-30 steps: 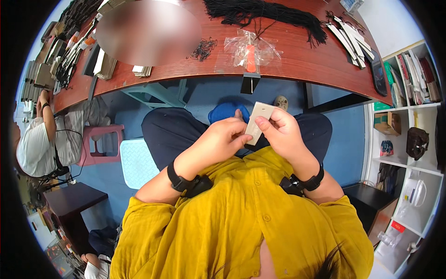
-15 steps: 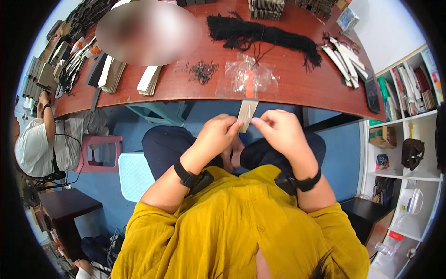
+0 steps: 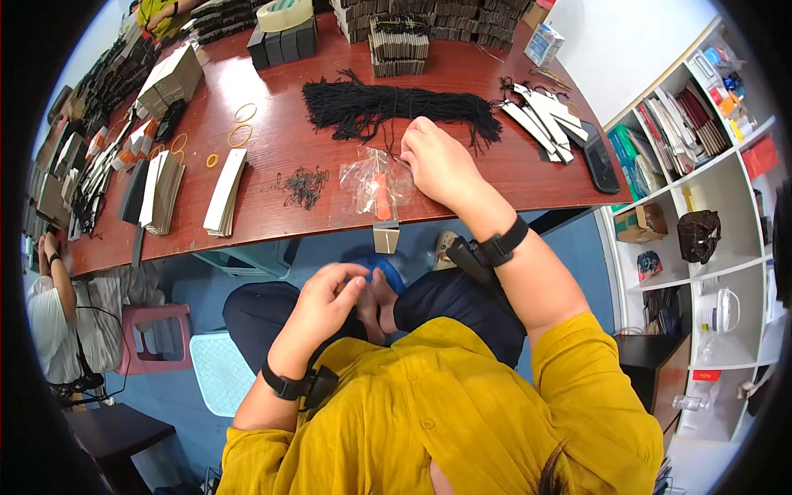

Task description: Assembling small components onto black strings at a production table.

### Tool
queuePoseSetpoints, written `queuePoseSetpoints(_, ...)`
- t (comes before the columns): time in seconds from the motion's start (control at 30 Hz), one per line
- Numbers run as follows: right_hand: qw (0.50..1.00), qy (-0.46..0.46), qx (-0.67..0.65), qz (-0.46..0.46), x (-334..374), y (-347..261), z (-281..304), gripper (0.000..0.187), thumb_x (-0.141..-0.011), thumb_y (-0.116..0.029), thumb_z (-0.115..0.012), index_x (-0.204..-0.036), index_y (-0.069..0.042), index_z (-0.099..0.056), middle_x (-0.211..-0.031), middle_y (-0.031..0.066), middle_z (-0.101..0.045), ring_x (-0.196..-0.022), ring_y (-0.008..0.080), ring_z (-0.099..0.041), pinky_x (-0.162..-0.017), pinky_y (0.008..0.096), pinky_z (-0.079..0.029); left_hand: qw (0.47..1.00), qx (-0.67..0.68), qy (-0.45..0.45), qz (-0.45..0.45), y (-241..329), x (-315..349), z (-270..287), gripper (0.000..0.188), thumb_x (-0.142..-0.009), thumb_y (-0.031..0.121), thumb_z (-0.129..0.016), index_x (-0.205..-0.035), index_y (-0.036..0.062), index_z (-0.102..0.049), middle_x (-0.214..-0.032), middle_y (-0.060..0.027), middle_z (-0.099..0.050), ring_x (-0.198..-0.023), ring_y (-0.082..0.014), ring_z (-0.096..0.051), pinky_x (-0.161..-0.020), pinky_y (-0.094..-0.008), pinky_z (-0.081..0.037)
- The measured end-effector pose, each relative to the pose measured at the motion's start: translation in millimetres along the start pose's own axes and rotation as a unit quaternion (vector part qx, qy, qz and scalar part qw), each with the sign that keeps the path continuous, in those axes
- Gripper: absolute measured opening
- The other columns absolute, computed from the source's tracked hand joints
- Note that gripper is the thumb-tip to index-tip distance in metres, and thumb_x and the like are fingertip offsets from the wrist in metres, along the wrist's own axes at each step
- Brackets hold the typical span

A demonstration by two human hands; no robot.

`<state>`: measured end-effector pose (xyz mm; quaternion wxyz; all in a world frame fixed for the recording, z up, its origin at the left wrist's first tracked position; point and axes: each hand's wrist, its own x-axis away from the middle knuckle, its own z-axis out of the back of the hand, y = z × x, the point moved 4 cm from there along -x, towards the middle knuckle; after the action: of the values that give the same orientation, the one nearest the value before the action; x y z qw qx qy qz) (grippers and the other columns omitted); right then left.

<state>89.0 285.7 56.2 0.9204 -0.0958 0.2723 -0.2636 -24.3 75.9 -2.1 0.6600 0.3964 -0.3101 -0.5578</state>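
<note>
My right hand (image 3: 444,165) is stretched over the table, its fingertips pinched on the loose end of a black cord beside the bundle of black cords (image 3: 388,107). Beneath and left of it lies a crumpled clear plastic bag (image 3: 351,188) with an orange strip (image 3: 381,198) on it. At the table's front edge a small beige card block (image 3: 386,239) juts out below the strip. My left hand (image 3: 323,304) hangs in front of the edge, over my lap, apart from the block. Its fingers are loosely bent, the thumb near the index finger, with nothing visible between them.
Small black pieces (image 3: 304,187) lie in a heap left of the bag. Farther left are stacks of pale tags (image 3: 224,194) and rubber bands (image 3: 240,134). White tags (image 3: 540,120) and a phone (image 3: 601,167) lie at right. A person's arm (image 3: 62,280) shows at far left.
My right hand has left the card block and reached forward to the cords. My left hand has let go of the block and drawn back to the left. The view has shifted.
</note>
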Motion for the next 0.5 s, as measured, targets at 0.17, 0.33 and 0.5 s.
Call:
queuePoseSetpoints(0.17, 0.947, 0.063, -0.308, -0.068, 42.1, -31.4, 37.3, 0.003, -0.079, -0.001, -0.051, -0.081, -0.001, -0.049, -0.08, 0.0126, -0.054, -0.077, 0.0273, -0.056, -0.069, 0.0332, -0.045, 0.906, 0.374, -0.17, 0.105, 36.5, -8.6, -21.3, 0.029, -0.095, 0.025, -0.042, -0.108, 0.0032, -0.057, -0.079, 0.0007, -0.056, -0.057, -0.0059, -0.045, -0.052, -0.0183, -0.037)
queuePoseSetpoints(0.33, 0.903, -0.038, -0.404, -0.144, 112.3, -60.1, 52.6, 0.002, -0.084, -0.003, -0.053, -0.082, -0.002, -0.051, -0.076, 0.0062, -0.055, -0.07, 0.0155, -0.056, -0.063, 0.026, -0.044, 0.748, 0.617, -0.157, 0.184, 81.5, -44.5, -52.5, 0.031, -0.094, 0.031, -0.042, -0.107, 0.0044, -0.054, -0.07, 0.0031, -0.047, -0.05, -0.0046, -0.035, -0.046, -0.0175, -0.029)
queuePoseSetpoints(0.5, 0.76, -0.05, -0.587, -0.274, 158.9, -36.8, 56.6, 0.011, -0.084, -0.002, -0.056, -0.095, -0.002, -0.056, -0.08, 0.0007, -0.055, -0.066, 0.0078, -0.055, -0.058, 0.0194, -0.044, 0.78, 0.614, -0.071, 0.096, 89.8, -53.5, -32.7, 0.019, -0.091, 0.026, -0.049, -0.095, 0.0084, -0.055, -0.071, 0.004, -0.046, -0.05, -0.0047, -0.036, -0.047, -0.0196, -0.03)
